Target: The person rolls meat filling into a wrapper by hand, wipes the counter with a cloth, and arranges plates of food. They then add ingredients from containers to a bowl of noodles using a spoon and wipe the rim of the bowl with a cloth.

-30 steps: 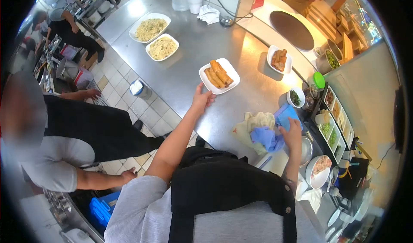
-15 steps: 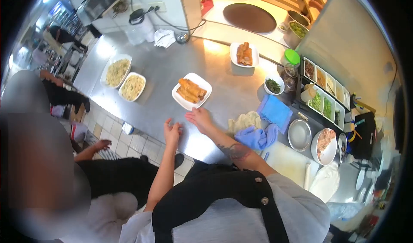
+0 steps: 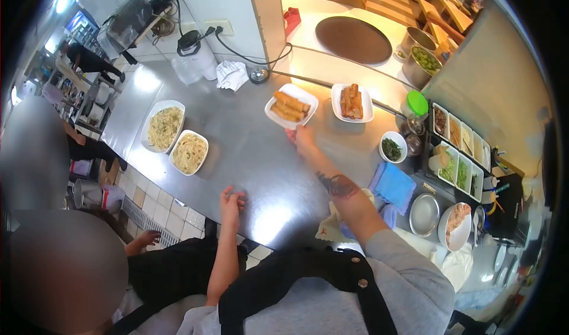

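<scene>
My right hand (image 3: 302, 139) is stretched forward, its fingers gripping the near rim of a white square plate (image 3: 277, 117). On that plate lie several golden fried rolls (image 3: 290, 106). Just to its right stands a second white plate (image 3: 361, 117) with browned rolls (image 3: 351, 101) stacked on it. My left hand (image 3: 232, 206) hovers by the front edge of the steel table (image 3: 237, 127), fingers loosely bent and apart, holding nothing. Left of the plates, a large white dish (image 3: 179, 107) and a smaller one (image 3: 205, 161) hold what looks like fried rice.
On the right are a bowl of dark greens (image 3: 391, 147), blue cloths (image 3: 392, 187), a topping rack (image 3: 456, 151), a metal dish (image 3: 424, 215) and a bowl of shredded meat (image 3: 456, 225). A round brown tray (image 3: 354, 39) lies beyond the ledge. Another person (image 3: 172, 264) stands close at my left.
The plate of golden rolls has moved away from me, up beside the other roll plate, with my right hand on it. My left hand stays low near the table edge.
</scene>
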A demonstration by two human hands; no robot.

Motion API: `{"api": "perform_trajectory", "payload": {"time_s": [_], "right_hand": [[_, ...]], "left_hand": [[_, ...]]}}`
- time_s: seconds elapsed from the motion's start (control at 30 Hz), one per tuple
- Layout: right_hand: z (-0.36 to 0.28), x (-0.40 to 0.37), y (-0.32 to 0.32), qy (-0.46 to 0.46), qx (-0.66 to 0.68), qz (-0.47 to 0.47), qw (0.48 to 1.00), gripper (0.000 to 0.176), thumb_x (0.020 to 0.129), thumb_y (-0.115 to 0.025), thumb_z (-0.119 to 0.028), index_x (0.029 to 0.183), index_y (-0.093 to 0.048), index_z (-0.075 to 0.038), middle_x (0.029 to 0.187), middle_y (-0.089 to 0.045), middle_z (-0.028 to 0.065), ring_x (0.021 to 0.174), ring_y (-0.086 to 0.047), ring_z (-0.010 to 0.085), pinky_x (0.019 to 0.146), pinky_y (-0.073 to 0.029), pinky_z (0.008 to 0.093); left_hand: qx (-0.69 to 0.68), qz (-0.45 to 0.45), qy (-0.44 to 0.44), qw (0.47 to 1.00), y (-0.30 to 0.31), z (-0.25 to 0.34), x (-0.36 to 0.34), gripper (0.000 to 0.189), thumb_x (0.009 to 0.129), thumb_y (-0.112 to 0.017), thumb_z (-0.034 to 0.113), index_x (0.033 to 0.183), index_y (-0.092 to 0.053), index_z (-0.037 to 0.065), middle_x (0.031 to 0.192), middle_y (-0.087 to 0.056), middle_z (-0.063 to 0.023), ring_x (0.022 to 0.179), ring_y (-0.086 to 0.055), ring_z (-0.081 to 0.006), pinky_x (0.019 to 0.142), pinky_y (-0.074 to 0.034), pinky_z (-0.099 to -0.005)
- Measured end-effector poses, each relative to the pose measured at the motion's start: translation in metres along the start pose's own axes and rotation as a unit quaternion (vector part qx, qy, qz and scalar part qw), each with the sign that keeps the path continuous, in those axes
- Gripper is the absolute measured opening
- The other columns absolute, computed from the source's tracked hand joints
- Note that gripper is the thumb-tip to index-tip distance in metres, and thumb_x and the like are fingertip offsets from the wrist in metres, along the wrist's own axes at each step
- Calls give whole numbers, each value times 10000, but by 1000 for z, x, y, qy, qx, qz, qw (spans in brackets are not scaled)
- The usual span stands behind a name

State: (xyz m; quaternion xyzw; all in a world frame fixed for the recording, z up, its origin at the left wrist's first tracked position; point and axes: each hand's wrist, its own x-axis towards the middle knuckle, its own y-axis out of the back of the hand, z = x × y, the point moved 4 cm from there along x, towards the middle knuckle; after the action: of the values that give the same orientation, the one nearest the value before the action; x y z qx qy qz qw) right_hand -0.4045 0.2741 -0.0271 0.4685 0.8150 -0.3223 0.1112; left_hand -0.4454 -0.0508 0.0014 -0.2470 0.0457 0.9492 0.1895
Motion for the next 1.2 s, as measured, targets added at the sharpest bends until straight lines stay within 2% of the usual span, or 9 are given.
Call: {"api": "perform_trajectory", "payload": {"time_s": [0.23, 0.43, 0.47, 0.53, 0.7, 0.77, 0.8, 0.97, 1.2], "right_hand": [[-67, 83, -5, 27, 19, 72, 997, 255, 946, -399, -108, 1149, -418, 45, 1017, -567, 141, 820, -612, 201, 643, -539, 254], [-77, 133, 11, 105, 110, -26, 988, 234, 951, -448, -167, 1108, -438, 7, 1094, -570, 156, 927, -603, 201, 771, -497, 292], [-72, 127, 16, 105, 125, -37, 986, 251, 950, -458, -181, 1122, -440, 0, 1161, -553, 161, 1039, -562, 203, 850, -465, 312], [-58, 91, 25, 76, 159, -93, 980, 264, 944, -465, -170, 1136, -437, 9, 1167, -545, 168, 1058, -547, 205, 856, -463, 315], [-11, 20, 110, 54, 188, 3, 981, 278, 927, -481, -149, 1133, -435, 32, 1108, -549, 174, 1042, -556, 242, 832, -488, 280], [-18, 14, 148, 188, 149, 55, 969, 270, 919, -456, -133, 1125, -440, 42, 1108, -540, 205, 1045, -558, 253, 820, -499, 269], [-25, 11, 147, 188, 148, 56, 969, 270, 919, -456, -133, 1125, -440, 42, 1108, -540, 205, 1045, -558, 253, 820, -499, 269], [-92, -17, 103, 180, 196, 98, 959, 329, 905, -396, -116, 1161, -424, 89, 1115, -531, 214, 1057, -555, 263, 869, -501, 305], [-108, 51, 122, 207, 211, 110, 949, 370, 887, -378, -68, 1225, -379, 83, 1176, -505, 202, 1101, -531, 279, 936, -473, 341]], "left_hand": [[-89, 160, -29, 983, 68, 37, 47, 579, 855, -526, 144, 1364, -263, 60, 904, -657, -104, 587, -534, -98, 492, -375, -209], [-108, 231, -27, 967, 95, 66, 82, 607, 886, -501, 181, 1405, -197, 97, 870, -650, -110, 573, -527, -103, 483, -376, -233], [-90, 222, -26, 970, 91, 72, 84, 592, 886, -502, 181, 1397, -216, 98, 846, -649, -101, 571, -529, -101, 475, -375, -233], [-75, 211, -22, 974, 88, 72, 93, 576, 886, -504, 181, 1388, -235, 100, 823, -648, -93, 568, -530, -99, 467, -373, -233], [-46, 262, -33, 963, 86, 66, 106, 504, 855, -517, 100, 1335, -361, 90, 717, -637, -63, 513, -530, -95, 423, -366, -234], [-44, 270, -36, 961, 89, 65, 112, 485, 853, -514, 86, 1320, -383, 83, 707, -634, -61, 512, -531, -93, 421, -369, -235], [-44, 278, -41, 959, 90, 65, 113, 467, 850, -511, 71, 1306, -405, 75, 698, -632, -60, 510, -532, -91, 418, -372, -235], [-20, 220, -44, 974, 63, 62, 96, 453, 836, -519, 50, 1282, -439, 57, 679, -622, -54, 500, -526, -87, 416, -374, -223], [32, 80, -50, 995, -17, 60, 96, 445, 846, -480, 33, 1288, -458, 82, 719, -625, -48, 516, -523, -85, 448, -401, -206]]}}
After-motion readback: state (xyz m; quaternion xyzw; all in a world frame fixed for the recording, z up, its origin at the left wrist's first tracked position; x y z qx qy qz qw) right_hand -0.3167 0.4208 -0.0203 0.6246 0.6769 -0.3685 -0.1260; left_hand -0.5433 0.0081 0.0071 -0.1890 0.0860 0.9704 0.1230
